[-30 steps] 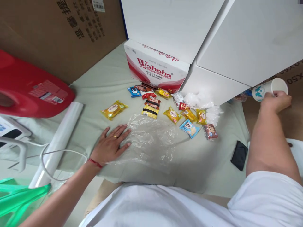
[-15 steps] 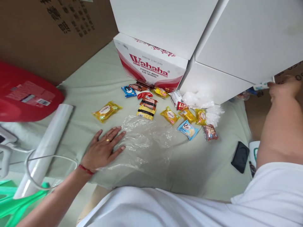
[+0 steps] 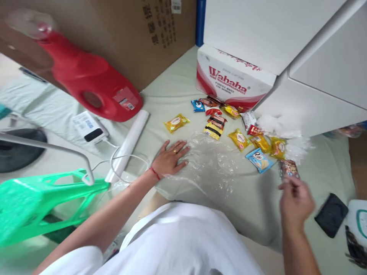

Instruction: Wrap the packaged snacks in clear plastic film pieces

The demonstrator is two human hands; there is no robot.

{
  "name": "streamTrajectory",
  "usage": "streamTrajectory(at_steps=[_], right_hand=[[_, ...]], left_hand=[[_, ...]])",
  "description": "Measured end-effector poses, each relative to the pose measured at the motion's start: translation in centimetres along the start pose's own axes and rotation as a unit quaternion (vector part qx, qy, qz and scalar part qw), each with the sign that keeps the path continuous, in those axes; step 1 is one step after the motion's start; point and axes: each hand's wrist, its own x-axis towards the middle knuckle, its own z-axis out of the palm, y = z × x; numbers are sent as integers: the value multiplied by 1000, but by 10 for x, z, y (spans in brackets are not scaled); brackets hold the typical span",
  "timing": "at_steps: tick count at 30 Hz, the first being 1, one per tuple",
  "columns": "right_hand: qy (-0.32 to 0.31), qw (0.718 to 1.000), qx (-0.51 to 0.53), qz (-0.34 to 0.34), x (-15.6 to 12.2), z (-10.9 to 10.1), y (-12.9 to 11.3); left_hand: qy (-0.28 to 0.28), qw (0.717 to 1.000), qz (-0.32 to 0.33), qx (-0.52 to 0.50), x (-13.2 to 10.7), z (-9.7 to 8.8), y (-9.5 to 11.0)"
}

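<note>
My left hand lies flat, fingers spread, on the left part of a clear plastic sheet or bag on the green cloth. At the right, my right hand is blurred, its fingers curled together at the near edge of a brown snack packet. Whether they grip that packet or something else is hidden. Beside it are a light blue snack packet and several yellow packets. A single yellow packet lies beyond my left hand. A brown-and-yellow packet sits past the plastic.
A white-and-red Wahaha box stands behind the snacks, with crumpled clear plastic to its right. To the left are a red bottle, a white roll, a cable and a green stool. A black phone lies far right.
My right hand has come back from the far right edge, beside the cabinet, to the brown packet. My left hand stays flat on the plastic. The view has swung left.
</note>
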Motion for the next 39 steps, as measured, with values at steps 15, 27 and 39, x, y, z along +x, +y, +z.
streamTrajectory(at_steps=[15,27,39], right_hand=[[-562,750,293,-190,-72,21,-102],[-534,739,139,-386,-86,129,-170],[-562,705,106,-419,-110,139,-166]], left_hand=[[23,997,-19,-75,-18,-9,8],[-14,999,-30,-40,-15,1,2],[209,947,-165,-179,-15,-57,71]])
